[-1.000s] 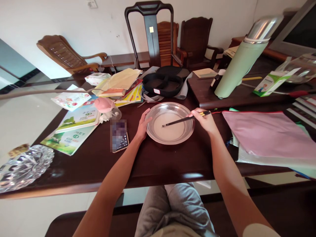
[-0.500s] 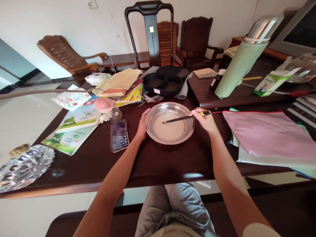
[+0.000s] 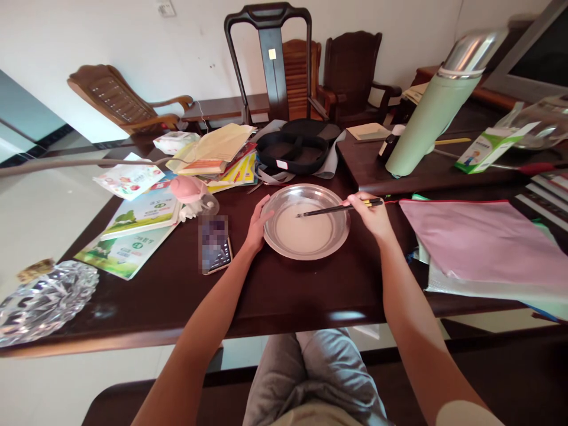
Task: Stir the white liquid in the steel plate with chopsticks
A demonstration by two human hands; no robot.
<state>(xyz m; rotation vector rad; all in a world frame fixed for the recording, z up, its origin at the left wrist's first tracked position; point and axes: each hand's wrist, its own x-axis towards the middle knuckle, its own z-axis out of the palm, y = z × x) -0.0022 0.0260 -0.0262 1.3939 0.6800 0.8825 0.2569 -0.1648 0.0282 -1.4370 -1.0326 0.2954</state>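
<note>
A round metal dish [image 3: 306, 251] holding pale whitish liquid sits on the dark wooden table [image 3: 288, 296] in front of me. My left hand [image 3: 257, 228] rests against the dish's left rim, fingers stretched along it. My right hand [image 3: 373, 216] is closed on a pair of dark chopsticks [image 3: 331, 209] with yellow ends. The chopsticks point left over the dish, their tips hovering above its far middle.
A phone [image 3: 215, 244] lies left of the dish, beside booklets [image 3: 137, 225] and a pink-lidded cup [image 3: 193, 192]. A black tray [image 3: 295, 151] sits behind, a green thermos [image 3: 437, 103] and pink folder [image 3: 479, 242] to the right, a glass ashtray [image 3: 44, 299] at far left.
The chopstick tips have lifted and moved from the middle of the dish toward its far side. My left hand and the dish have stayed where they were.
</note>
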